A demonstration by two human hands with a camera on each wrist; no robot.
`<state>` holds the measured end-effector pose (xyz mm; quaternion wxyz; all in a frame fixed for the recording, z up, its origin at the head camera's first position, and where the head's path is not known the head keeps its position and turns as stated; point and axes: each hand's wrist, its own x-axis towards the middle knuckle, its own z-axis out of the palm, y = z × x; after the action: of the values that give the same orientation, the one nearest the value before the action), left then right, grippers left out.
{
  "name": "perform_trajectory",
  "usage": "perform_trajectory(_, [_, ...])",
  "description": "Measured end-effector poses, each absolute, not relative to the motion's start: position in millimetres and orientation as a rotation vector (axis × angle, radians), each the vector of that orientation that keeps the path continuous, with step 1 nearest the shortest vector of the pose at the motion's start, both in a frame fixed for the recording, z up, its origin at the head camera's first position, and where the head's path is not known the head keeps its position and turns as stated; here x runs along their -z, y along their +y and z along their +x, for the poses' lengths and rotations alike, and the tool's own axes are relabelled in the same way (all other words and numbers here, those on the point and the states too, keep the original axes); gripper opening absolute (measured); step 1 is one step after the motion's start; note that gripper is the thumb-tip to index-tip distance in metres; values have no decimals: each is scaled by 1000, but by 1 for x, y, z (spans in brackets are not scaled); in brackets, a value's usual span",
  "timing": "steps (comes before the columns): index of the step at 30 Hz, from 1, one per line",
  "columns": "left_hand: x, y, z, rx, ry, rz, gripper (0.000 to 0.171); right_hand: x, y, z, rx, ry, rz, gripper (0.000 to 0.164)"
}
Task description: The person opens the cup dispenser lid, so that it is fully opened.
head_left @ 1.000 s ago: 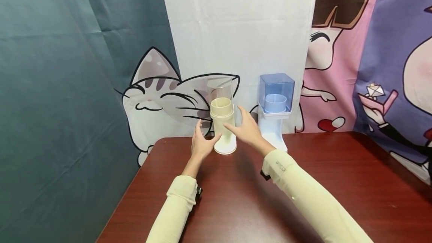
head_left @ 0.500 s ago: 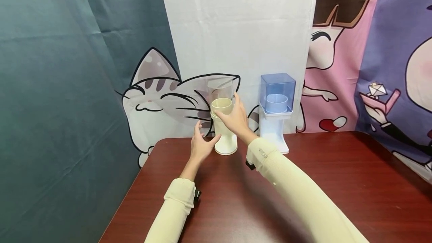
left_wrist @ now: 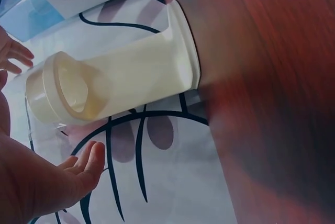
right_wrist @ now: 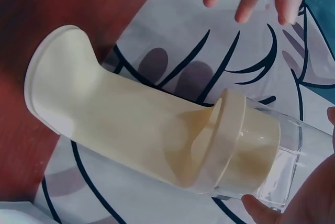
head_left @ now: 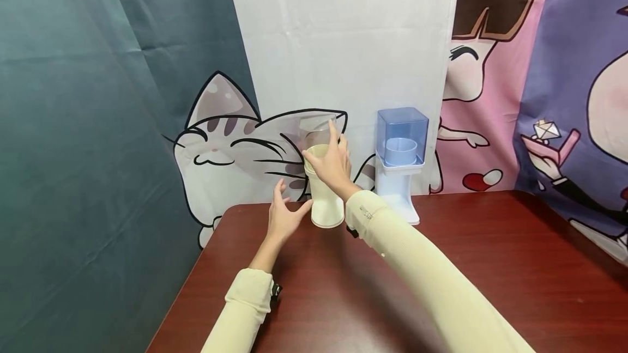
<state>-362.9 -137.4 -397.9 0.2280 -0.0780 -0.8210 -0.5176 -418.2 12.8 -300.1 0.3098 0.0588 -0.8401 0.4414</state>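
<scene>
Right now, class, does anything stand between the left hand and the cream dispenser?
Nothing visible does. The left wrist view shows an open gap between the left hand and the cream dispenser. The right hand is up by the clear top, and the blue dispenser stands on the opposite side.

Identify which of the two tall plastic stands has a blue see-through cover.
The white plastic stand with the square blue cover, at right; the cream plastic stand has a round, colourless cover.

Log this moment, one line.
right hand: spread at clear cover, contact unclear | left hand: beside cream dispenser, apart | cream dispenser: upright | blue-topped dispenser: alongside
</scene>
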Motion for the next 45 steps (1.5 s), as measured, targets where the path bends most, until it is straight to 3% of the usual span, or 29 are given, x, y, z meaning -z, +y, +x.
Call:
perform_trajectory(10, [396, -153, -361, 1438, -2250, -196, 97, 294, 4, -428, -1137, -2246, 137, 86])
perform_trajectory(33, [401, -152, -350, 1495, -2217, -217, 98, 312, 3, -447, -989, -2122, 157, 106])
perform_trajectory(45, [392, -144, -336, 1652, -2205, -249, 95, 316, 3, -448, -1067, -2071, 202, 101])
